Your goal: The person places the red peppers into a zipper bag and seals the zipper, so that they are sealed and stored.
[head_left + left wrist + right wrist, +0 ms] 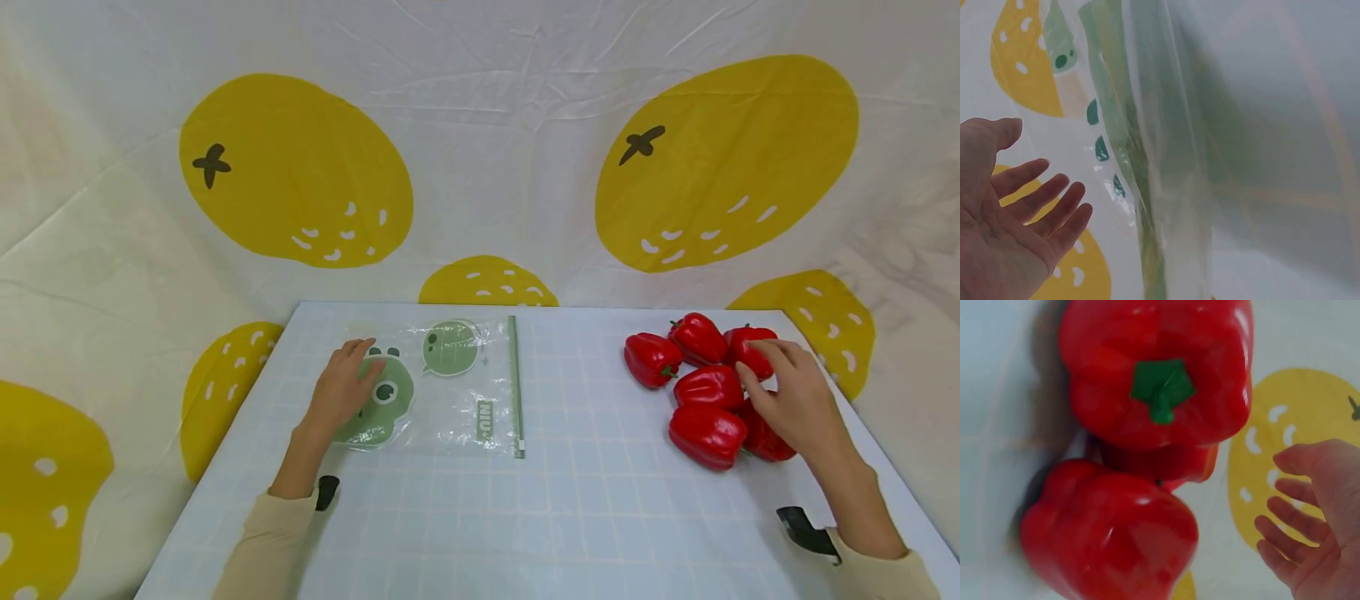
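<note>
A clear zip bag (442, 425) printed with a green cartoon animal lies flat on the table, its green slider strip (516, 383) on the right side. Over the bag's left end is my left hand (343, 390), fingers loosely extended and holding nothing. The left wrist view shows that hand (1029, 219) beside the bag's green print (1113, 75). Several red bell peppers (707, 435) sit grouped on the table's right. My right hand (801, 400) hovers at their right side, fingers relaxed. In the right wrist view, the hand (1316, 519) is apart from a green-stemmed pepper (1110, 337).
The white table (577, 517) has a faint grid pattern. Behind and beside it hangs a pale cloth (495, 183) printed with large yellow fruit. A black curved piece (808, 530) juts out by the right wrist, and another (327, 492) by the left.
</note>
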Action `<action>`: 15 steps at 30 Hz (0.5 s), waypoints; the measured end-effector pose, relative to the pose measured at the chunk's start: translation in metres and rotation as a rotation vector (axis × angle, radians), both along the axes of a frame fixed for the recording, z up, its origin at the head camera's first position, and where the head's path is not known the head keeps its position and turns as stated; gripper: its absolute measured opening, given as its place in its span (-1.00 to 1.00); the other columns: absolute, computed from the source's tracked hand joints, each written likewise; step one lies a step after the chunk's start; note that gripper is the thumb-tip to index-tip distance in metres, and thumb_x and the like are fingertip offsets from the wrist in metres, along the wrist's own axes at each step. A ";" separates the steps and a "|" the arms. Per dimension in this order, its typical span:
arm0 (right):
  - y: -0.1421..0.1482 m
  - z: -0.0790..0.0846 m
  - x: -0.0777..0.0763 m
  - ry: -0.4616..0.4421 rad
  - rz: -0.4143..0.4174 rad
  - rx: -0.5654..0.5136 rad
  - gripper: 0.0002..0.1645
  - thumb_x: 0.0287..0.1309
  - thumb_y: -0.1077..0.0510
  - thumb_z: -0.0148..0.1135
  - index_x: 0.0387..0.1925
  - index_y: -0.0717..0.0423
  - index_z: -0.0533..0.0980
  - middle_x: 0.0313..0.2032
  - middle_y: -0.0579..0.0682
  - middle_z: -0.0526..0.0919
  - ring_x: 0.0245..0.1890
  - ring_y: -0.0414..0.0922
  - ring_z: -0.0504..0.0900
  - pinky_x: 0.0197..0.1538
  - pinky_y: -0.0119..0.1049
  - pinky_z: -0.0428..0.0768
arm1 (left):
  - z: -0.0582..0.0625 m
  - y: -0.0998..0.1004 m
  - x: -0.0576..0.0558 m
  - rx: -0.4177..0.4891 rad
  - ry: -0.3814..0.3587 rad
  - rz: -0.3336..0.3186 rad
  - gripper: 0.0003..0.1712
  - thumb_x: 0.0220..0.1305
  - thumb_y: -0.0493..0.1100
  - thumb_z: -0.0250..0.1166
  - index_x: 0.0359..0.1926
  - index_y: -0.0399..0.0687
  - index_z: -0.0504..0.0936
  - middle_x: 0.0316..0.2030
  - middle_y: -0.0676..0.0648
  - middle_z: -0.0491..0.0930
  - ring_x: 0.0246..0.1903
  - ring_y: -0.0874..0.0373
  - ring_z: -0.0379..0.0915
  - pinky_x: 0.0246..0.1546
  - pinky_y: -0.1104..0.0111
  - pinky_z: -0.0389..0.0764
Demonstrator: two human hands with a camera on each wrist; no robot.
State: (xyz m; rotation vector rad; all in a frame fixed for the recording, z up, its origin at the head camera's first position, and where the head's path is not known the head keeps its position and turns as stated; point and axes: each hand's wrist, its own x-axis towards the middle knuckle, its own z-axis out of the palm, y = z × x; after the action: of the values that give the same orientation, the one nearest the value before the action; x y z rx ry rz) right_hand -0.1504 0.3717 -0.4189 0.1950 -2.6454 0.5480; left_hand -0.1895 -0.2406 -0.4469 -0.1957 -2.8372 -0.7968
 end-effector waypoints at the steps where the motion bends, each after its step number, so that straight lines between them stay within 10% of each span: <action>1: -0.002 0.000 0.000 -0.004 0.007 -0.007 -0.33 0.10 0.34 0.44 0.24 0.41 0.41 0.16 0.49 0.39 0.11 0.44 0.36 -0.14 0.51 0.50 | 0.000 0.002 0.000 0.006 -0.004 0.001 -0.42 0.56 -0.06 0.14 0.40 -0.36 0.39 0.33 -0.45 0.36 0.34 -0.39 0.24 0.30 -0.26 0.34; 15: -0.034 0.001 0.004 -0.049 0.066 -0.078 -0.23 0.05 0.34 0.50 0.31 0.31 0.41 0.22 0.43 0.39 0.18 0.42 0.35 -0.14 0.49 0.52 | -0.003 0.040 -0.006 0.034 0.046 -0.051 -0.41 0.52 -0.04 0.22 0.37 -0.34 0.45 0.27 -0.41 0.46 0.28 -0.33 0.36 0.28 -0.17 0.42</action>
State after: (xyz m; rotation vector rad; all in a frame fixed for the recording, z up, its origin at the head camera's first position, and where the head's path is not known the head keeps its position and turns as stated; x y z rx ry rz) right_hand -0.1465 0.3382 -0.4182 0.2484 -2.6674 0.6847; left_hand -0.1951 -0.2004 -0.4501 -0.2794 -2.7839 -0.8397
